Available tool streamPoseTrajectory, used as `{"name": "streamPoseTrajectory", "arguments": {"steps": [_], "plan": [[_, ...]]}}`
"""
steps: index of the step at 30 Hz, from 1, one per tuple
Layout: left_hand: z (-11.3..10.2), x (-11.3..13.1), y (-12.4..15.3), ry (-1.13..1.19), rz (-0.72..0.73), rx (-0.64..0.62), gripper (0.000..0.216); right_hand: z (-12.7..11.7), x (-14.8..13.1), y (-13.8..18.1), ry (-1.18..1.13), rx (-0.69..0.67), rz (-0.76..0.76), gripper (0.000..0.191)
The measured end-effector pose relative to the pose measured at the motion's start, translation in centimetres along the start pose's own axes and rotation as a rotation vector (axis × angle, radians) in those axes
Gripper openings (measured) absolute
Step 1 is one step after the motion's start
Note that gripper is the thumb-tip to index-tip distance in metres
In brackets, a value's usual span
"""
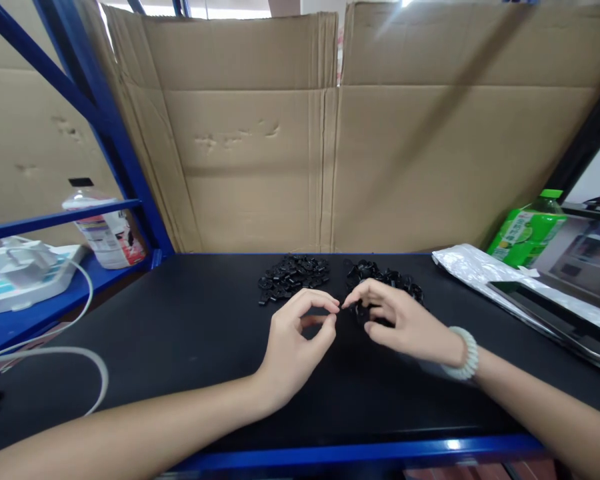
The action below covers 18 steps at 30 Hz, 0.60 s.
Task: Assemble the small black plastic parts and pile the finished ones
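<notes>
My left hand (pixel 300 340) is in a pinch in front of the piles, its thumb and fingertips nearly together. Whatever may be between them is too small to make out. Close beside it on the right, my right hand (pixel 405 320) curls its fingers round a small black part (pixel 361 313), and its index fingertip almost meets the left fingertips. Behind the left hand lies a pile of small black plastic parts (pixel 295 275). A second pile of larger, rounder black parts (pixel 380 272) sits just beyond the right hand, which partly covers it.
The black table (pixel 180 333) has a blue front edge. Cardboard sheets (pixel 250 167) stand behind it. On the right are a silver bag (pixel 465 263), a dark-screened device (pixel 550 313) and a green bottle (pixel 527 230). At left, a power strip (pixel 25 273) and cable (pixel 97 363).
</notes>
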<state>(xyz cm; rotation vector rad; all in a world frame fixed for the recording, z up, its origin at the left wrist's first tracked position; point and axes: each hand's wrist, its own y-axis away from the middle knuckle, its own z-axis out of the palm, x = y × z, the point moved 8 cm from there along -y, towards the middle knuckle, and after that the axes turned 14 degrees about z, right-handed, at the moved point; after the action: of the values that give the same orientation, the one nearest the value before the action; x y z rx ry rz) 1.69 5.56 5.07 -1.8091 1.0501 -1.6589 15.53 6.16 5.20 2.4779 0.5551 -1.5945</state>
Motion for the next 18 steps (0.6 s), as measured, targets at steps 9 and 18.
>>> {"name": "streamPoseTrajectory", "arguments": {"steps": [9, 18], "plan": [[2.8, 0.0, 0.9, -0.228, 0.052, -0.441, 0.026, -9.2, 1.5, -0.7, 0.331, 0.592, -0.099, 0.018], [3.0, -0.3, 0.9, -0.281, 0.054, -0.519, 0.024, -3.0, -4.8, 2.2, -0.433, 0.154, -0.187, 0.012]]}}
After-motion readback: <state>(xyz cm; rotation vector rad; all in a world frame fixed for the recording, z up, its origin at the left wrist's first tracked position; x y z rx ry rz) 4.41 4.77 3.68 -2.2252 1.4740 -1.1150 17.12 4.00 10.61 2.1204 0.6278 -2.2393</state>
